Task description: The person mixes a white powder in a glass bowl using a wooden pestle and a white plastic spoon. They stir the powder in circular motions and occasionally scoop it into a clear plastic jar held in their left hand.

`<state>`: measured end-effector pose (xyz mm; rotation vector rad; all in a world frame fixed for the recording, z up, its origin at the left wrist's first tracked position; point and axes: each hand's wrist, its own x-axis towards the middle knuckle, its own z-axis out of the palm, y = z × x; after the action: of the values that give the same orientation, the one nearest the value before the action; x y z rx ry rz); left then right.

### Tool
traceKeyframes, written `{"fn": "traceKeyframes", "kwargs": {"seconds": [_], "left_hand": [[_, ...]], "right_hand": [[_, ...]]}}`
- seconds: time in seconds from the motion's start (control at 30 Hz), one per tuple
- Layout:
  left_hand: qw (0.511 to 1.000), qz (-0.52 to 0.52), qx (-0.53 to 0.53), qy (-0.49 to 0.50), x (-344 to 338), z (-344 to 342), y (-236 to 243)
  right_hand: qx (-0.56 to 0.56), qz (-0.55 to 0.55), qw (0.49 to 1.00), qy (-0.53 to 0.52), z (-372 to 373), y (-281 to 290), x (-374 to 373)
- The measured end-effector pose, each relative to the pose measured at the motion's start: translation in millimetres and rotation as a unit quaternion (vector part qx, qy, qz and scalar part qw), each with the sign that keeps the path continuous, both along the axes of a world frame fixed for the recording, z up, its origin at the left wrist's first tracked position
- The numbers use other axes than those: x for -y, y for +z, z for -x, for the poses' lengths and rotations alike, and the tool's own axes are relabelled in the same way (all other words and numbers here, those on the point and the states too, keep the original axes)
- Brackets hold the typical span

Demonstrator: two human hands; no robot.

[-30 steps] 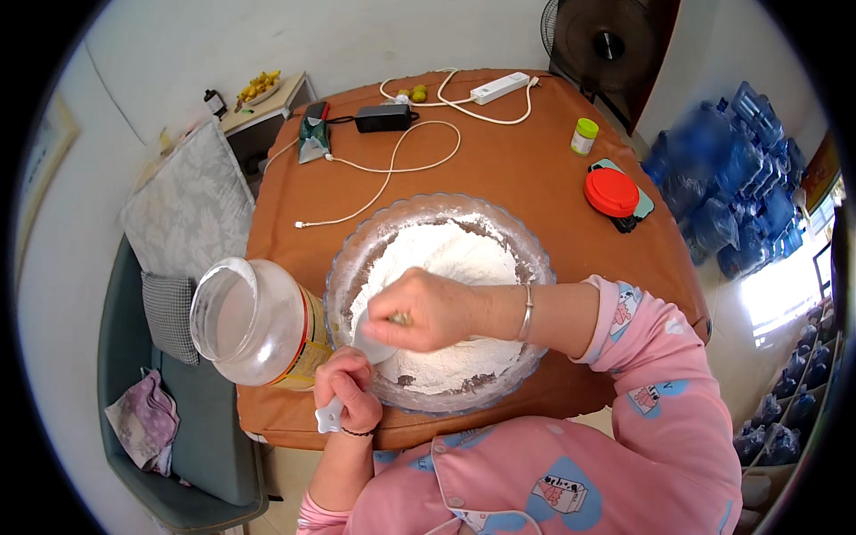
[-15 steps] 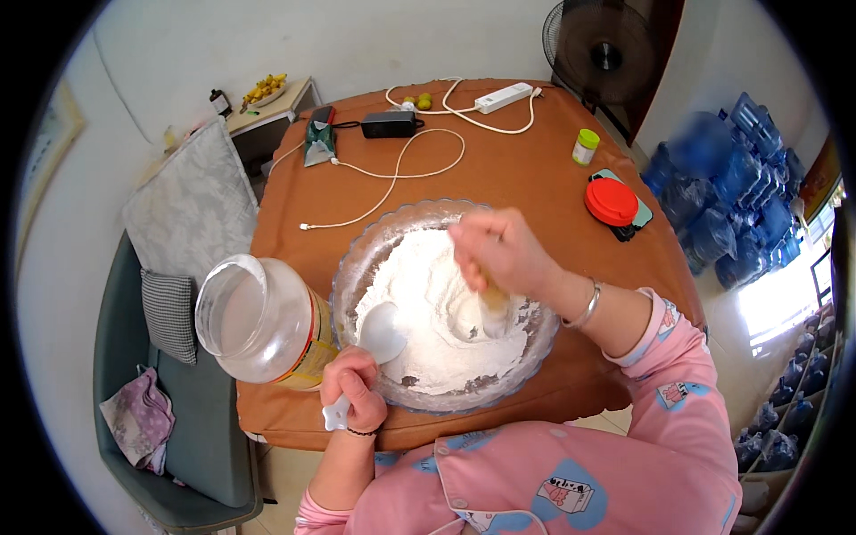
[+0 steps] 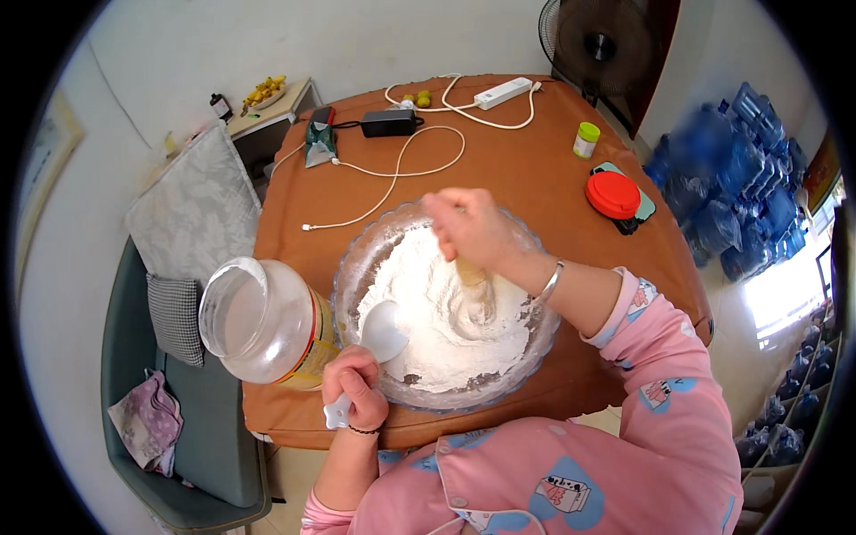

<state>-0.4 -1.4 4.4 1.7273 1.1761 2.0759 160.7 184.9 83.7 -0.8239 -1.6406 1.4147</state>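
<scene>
A wide glass bowl [image 3: 349, 254] with a scalloped rim holds a mound of white, flour-like powder [image 3: 401, 276]. My right hand [image 3: 477, 230] is closed over the top of a thick wooden stick [image 3: 473, 275], like a rolling pin. Its powder-coated lower end stands in a hollow of the powder, right of the middle. At the bowl's near left rim, my left hand [image 3: 355, 383] grips a white plastic spoon [image 3: 384, 331]. The spoon's head reaches over the powder. Left of the bowl stands a big clear plastic jar [image 3: 267, 316], open-topped, with white dust inside.
On the brown-covered table [image 3: 526, 169] lie a white cable [image 3: 401, 175], a black adapter [image 3: 390, 123] and a white power strip [image 3: 502, 93]. A green-lidded container [image 3: 586, 140] and a red round lid [image 3: 613, 194] sit at right. A green sofa [image 3: 207, 428] stands left.
My right hand and the wooden stick have shifted left and slightly away from me within the bowl, and the hollow has changed shape. My left hand and the spoon stay almost in place.
</scene>
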Motion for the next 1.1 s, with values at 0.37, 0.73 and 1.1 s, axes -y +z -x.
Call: {"fn": "traceKeyframes", "kwargs": {"seconds": [0.37,0.73,1.1], "left_hand": [[1.0,-0.001,0.011,-0.001,2.1,-0.9,-4.5],[1.0,-0.001,0.022,-0.02,2.4,0.3,-2.4],[1.0,0.018,-0.013,0.015,1.2,-1.7,-2.5]], "right_hand": [[-0.06,-0.007,0.986,0.156,-40.5,13.9,46.3],[-0.008,0.014,0.996,0.083,7.0,-0.5,16.0],[-0.078,0.078,0.994,0.024,-38.6,17.1,20.1]]}}
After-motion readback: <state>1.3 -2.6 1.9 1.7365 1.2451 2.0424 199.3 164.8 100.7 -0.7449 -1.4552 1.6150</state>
